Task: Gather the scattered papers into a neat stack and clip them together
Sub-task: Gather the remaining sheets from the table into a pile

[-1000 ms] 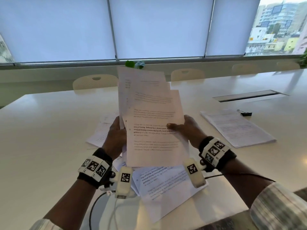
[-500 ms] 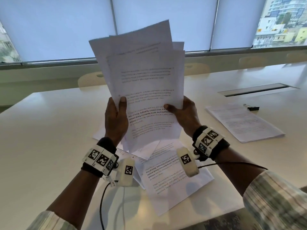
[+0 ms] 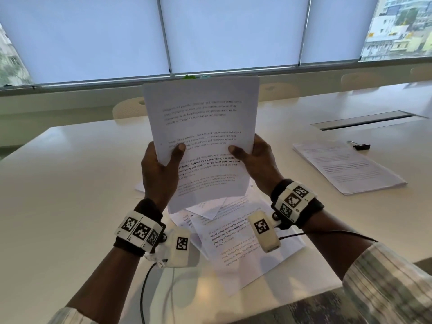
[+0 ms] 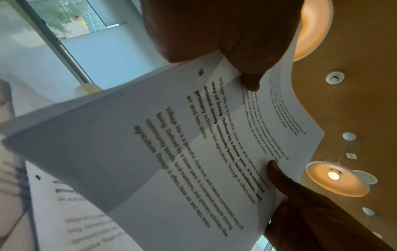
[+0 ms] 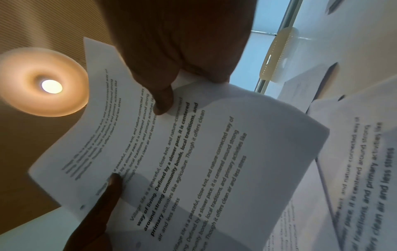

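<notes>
I hold a bundle of printed papers [image 3: 203, 127] upright above the white table [image 3: 70, 183]. My left hand [image 3: 161, 169] grips its left edge, thumb on the front sheet. My right hand [image 3: 254, 160] grips the right edge the same way. The wrist views show the papers [image 4: 193, 144] [image 5: 193, 152] pinched between thumbs and fingers, edges nearly aligned. More loose papers [image 3: 233, 242] lie fanned on the table below my hands. Another sheet [image 3: 346, 167] lies to the right. A black binder clip [image 3: 360, 145] rests just beyond that sheet.
A recessed cable slot [image 3: 367, 119] runs across the table at the right rear. Cream chairs [image 3: 128, 108] stand along the far edge under blinds-covered windows. Wrist camera cables [image 3: 145, 288] hang near the table's front edge.
The held sheets, splayed apart and raised high half a second ago, are now lower and squared into one nearly even bundle. Both hands keep their grip on the sides.
</notes>
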Available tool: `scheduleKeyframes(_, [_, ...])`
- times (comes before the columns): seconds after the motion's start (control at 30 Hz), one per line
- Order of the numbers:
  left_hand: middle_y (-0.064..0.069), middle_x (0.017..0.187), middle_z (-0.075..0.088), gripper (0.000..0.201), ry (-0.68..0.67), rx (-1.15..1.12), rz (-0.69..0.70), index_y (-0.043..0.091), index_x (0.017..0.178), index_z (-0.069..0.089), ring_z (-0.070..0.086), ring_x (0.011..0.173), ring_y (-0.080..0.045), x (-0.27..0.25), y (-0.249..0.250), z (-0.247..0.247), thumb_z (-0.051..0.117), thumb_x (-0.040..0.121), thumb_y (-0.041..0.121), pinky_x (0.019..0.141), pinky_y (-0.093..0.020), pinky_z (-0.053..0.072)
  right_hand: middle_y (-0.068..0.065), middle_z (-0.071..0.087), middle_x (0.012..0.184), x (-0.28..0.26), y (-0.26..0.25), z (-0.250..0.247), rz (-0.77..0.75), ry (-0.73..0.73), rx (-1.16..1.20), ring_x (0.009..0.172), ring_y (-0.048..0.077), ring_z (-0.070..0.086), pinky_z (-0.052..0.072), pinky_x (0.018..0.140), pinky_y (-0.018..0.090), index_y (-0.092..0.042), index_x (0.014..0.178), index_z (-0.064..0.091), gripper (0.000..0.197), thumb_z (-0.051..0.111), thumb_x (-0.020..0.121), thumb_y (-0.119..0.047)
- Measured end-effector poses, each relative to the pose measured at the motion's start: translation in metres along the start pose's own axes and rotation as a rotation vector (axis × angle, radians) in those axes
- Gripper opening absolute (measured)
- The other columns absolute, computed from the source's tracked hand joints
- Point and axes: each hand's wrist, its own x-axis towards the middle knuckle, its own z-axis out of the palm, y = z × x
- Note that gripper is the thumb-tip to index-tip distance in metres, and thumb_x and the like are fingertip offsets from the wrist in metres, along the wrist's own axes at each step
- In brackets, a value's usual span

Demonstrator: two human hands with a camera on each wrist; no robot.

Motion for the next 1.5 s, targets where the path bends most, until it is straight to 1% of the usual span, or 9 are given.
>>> scheduleKeyframes(0.13, [-0.001, 0.102, 0.071, 0.039, -0.147, 0.000, -0.192, 0.006, 0.115, 0.063, 0.069, 0.093, -0.021, -0.014, -0.019, -0.005, 0.077, 0.081, 0.021, 0.063, -0.017, 0.055, 0.004, 0.068, 0.120, -0.016, 0.014, -0.002, 0.121, -0.189, -0.135, 0.108, 0.027, 0.068, 0.059, 0.086, 0.048, -0.017, 0.116, 0.057, 0.037, 0.074, 0.083, -0.013])
scheduleKeyframes(0.23, [-0.002, 0.098, 0.071, 0.028, -0.159, 0.093, -0.175, 0.005, 0.110, 0.067, 0.068, 0.091, -0.023, -0.025, -0.029, -0.008, 0.073, 0.085, 0.017, 0.060, -0.013, 0.049, 0.006, 0.066, 0.120, -0.027, 0.022, -0.005, 0.212, -0.310, -0.406, 0.113, 0.027, 0.063, 0.058, 0.086, 0.032, -0.013, 0.119, 0.053, 0.043, 0.072, 0.082, -0.002])
scheduleKeyframes(0.4, [-0.008, 0.098, 0.071, 0.025, -0.004, 0.183, -0.098, 0.003, 0.103, 0.069, 0.063, 0.083, -0.019, 0.005, -0.024, -0.025, 0.075, 0.082, 0.017, 0.065, -0.019, 0.047, 0.009, 0.059, 0.112, -0.024, 0.015, -0.030, 0.433, -0.366, -1.307, 0.096, 0.023, 0.052, 0.049, 0.087, 0.036, -0.007, 0.112, 0.053, 0.054, 0.076, 0.079, -0.044])
scheduleKeyframes(0.53, [-0.007, 0.094, 0.070, 0.026, 0.136, 0.147, -0.139, 0.002, 0.101, 0.070, 0.063, 0.082, -0.018, 0.025, -0.018, -0.050, 0.075, 0.079, 0.015, 0.076, -0.031, 0.052, 0.008, 0.060, 0.108, -0.033, 0.024, -0.041, 0.532, -0.497, -1.484, 0.103, 0.026, 0.052, 0.047, 0.090, 0.038, -0.008, 0.111, 0.060, 0.066, 0.070, 0.074, -0.063])
scheduleKeyframes(0.83, [-0.007, 0.099, 0.069, 0.030, 0.195, 0.048, -0.266, 0.008, 0.112, 0.066, 0.065, 0.081, -0.022, 0.020, -0.023, -0.066, 0.074, 0.083, 0.015, 0.077, -0.032, 0.054, 0.008, 0.063, 0.111, -0.034, 0.030, -0.036, 0.581, -0.303, -1.167, 0.097, 0.023, 0.058, 0.051, 0.082, 0.034, -0.007, 0.110, 0.060, 0.045, 0.082, 0.076, -0.024])
scheduleKeyframes(0.97, [-0.006, 0.099, 0.066, 0.025, 0.200, 0.053, -0.256, 0.011, 0.110, 0.064, 0.062, 0.071, -0.010, 0.017, -0.020, -0.065, 0.071, 0.086, 0.012, 0.061, -0.018, 0.051, 0.006, 0.064, 0.106, -0.031, 0.033, -0.043, 0.624, -0.172, -0.855, 0.095, 0.023, 0.064, 0.057, 0.084, 0.039, -0.011, 0.107, 0.059, 0.037, 0.079, 0.078, -0.020])
scheduleKeyframes(1.1, [-0.005, 0.098, 0.067, 0.028, 0.197, 0.054, -0.244, 0.007, 0.112, 0.065, 0.061, 0.068, -0.002, 0.019, -0.018, -0.066, 0.072, 0.085, 0.012, 0.052, -0.009, 0.049, 0.008, 0.072, 0.101, -0.021, 0.033, -0.049, 0.649, -0.197, -0.735, 0.089, 0.026, 0.071, 0.060, 0.083, 0.044, -0.013, 0.099, 0.064, 0.030, 0.081, 0.074, -0.013])
scheduleKeyframes(1.27, [-0.008, 0.100, 0.069, 0.030, 0.232, 0.064, -0.255, 0.007, 0.111, 0.066, 0.064, 0.073, -0.013, 0.025, -0.014, -0.072, 0.073, 0.083, 0.014, 0.062, -0.021, 0.050, 0.011, 0.075, 0.097, -0.010, 0.019, -0.058, 0.692, -0.388, -0.768, 0.087, 0.025, 0.073, 0.060, 0.085, 0.042, -0.011, 0.087, 0.065, 0.026, 0.085, 0.071, -0.012])
scheduleKeyframes(1.5, [-0.007, 0.102, 0.070, 0.034, 0.253, 0.043, -0.266, 0.005, 0.114, 0.066, 0.064, 0.072, -0.009, 0.026, -0.011, -0.074, 0.074, 0.083, 0.016, 0.061, -0.021, 0.050, 0.002, 0.061, 0.098, -0.012, 0.020, -0.049, 0.648, -0.468, -0.784, 0.086, 0.017, 0.062, 0.056, 0.072, 0.030, -0.012, 0.125, 0.055, 0.057, 0.082, 0.075, -0.007])
